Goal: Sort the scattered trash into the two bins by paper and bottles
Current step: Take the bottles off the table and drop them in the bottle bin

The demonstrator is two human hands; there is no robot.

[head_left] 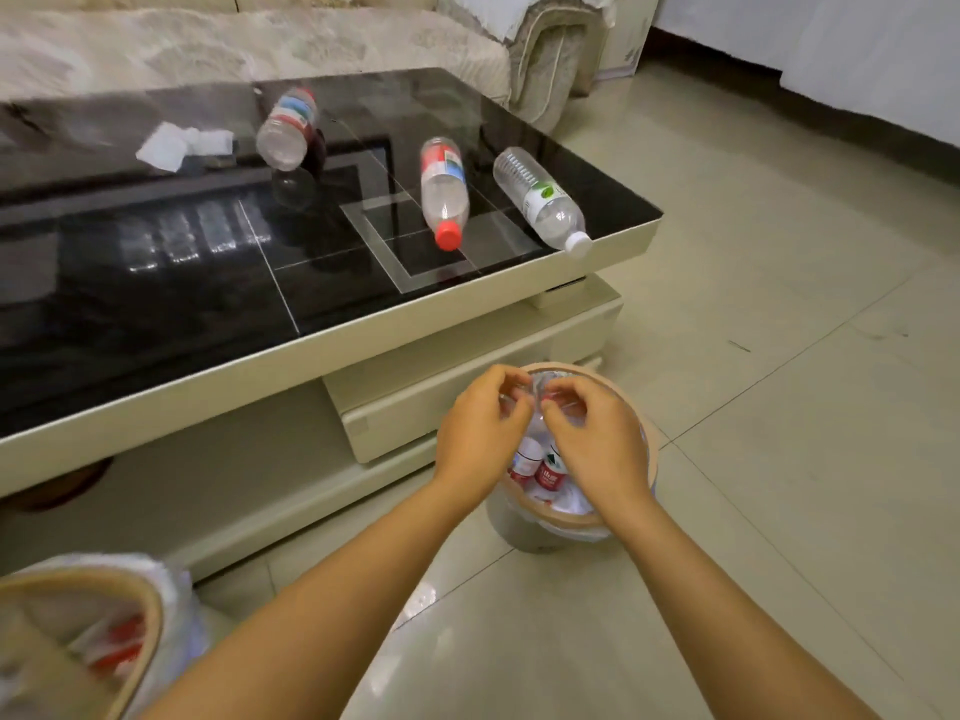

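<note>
1. Both hands meet over the bottle bin (631, 517) on the floor tiles. The left hand (480, 433) and right hand (592, 439) each have their grip pinched together on a clear crumpled bottle (540, 389) held just above the bin's mouth; little of it shows between the fingers.
2. The bin already holds red-labelled bottles (540, 470) and looks fairly full, so a new bottle may sit high.
3. Three bottles lie on their sides on the glossy black counter (156, 304): a capless one (285, 129) far back, a red-capped bottle (442, 192) in the middle, and a white-capped bottle (540, 200) with its cap overhanging the counter's right edge.
4. White paper scraps (182, 143) lie near the counter's back left, well apart from the bottles.
5. A second bin (78, 636) stands at lower left, presumably for paper.
6. Handling judgement: empty thin plastic, light, easily dented, and round on slick glass, so it will roll. Take each around the mid-body rather than by the cap.
7. The white-capped bottle could tip off the edge at a nudge; it seems best taken first.
8. The floor to the right of the bin is bare, giving free room to reach.
</note>
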